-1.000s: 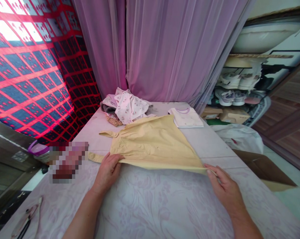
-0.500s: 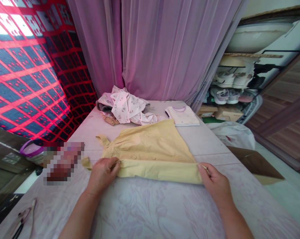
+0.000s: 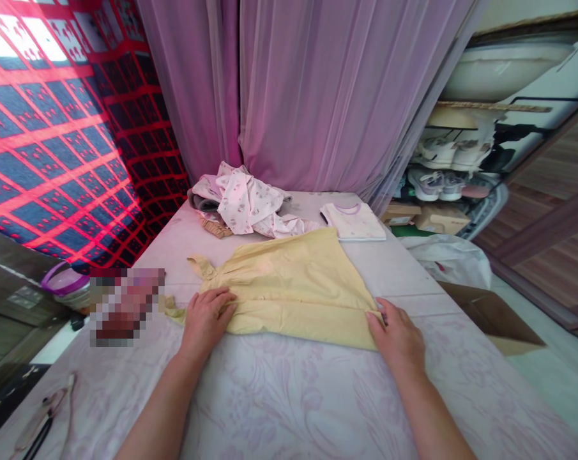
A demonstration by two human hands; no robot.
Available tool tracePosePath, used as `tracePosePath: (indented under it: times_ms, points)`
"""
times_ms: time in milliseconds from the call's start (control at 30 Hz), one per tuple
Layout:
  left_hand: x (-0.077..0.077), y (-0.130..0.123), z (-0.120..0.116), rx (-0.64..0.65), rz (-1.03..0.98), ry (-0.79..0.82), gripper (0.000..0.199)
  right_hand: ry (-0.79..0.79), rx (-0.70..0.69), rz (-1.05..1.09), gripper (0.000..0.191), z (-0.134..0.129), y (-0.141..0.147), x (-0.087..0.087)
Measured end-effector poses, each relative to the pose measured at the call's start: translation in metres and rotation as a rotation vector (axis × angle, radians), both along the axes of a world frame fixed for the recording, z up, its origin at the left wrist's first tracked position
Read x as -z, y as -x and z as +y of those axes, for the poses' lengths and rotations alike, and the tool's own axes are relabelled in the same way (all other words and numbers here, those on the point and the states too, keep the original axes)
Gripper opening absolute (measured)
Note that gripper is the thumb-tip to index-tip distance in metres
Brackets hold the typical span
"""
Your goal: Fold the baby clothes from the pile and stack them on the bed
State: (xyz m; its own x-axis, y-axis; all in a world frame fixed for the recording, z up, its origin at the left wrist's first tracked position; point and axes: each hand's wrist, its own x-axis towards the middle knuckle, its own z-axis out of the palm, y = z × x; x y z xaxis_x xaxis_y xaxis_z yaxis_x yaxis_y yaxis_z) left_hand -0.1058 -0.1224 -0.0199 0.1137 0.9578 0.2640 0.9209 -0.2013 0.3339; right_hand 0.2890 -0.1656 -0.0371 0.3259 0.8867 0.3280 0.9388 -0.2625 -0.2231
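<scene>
A yellow sleeveless child's dress [image 3: 289,268] lies flat on the bed. Its near side is folded over in a long strip, and small buttons show along the fold. My left hand [image 3: 207,319] rests palm down on the bodice end, fingers laid over the cloth near the straps. At the hem end, my right hand [image 3: 400,335] touches the corner of the folded strip, thumb on the cloth and fingers apart from it. Behind the hem sits a folded white top with a lilac neckline [image 3: 354,223].
A heap of printed pink clothes [image 3: 250,201] lies at the back left of the bed [image 3: 289,402]. Glasses [image 3: 42,421] and a pale cable are at the near left. Purple curtains [image 3: 308,96] hang behind. A shoe rack [image 3: 442,182] and cardboard box [image 3: 492,313] stand right.
The raised near edge of the dress is now laid down on it. My left fingers went from a pinch to lying flat. My right hand moved slightly left and loosened its pinch.
</scene>
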Motion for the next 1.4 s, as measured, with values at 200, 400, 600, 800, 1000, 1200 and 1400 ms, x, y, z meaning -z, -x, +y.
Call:
tracePosePath:
  times_ms: [200, 400, 600, 800, 1000, 1200, 1400]
  points:
    - [0.009, 0.013, 0.011, 0.119, -0.033, -0.052, 0.029, 0.100, 0.033, -0.112, 0.030, 0.000, 0.002, -0.005]
    - [0.009, 0.009, 0.007, -0.016, 0.047, -0.101, 0.044, 0.284, 0.071, -0.189, 0.035, 0.000, 0.007, -0.023]
    - [0.004, 0.001, 0.003, -0.147, 0.151, 0.013, 0.055, 0.442, 0.138, -0.166, 0.044, 0.002, 0.014, -0.040]
    - [0.000, 0.004, 0.006, -0.132, 0.137, 0.090, 0.054, 0.473, 0.078, -0.137, 0.047, 0.003, 0.006, -0.040]
    - [0.001, 0.008, 0.010, -0.117, 0.109, 0.130, 0.054, 0.362, 0.061, -0.106, 0.047, 0.001, -0.001, -0.037]
    - [-0.012, 0.016, 0.022, -0.092, 0.009, 0.185, 0.051, 0.292, 0.024, 0.031, 0.040, 0.015, -0.024, -0.042]
    - [-0.044, 0.011, 0.060, -0.103, -0.052, 0.145, 0.044, 0.033, -0.134, 0.106, 0.029, 0.086, -0.030, -0.057]
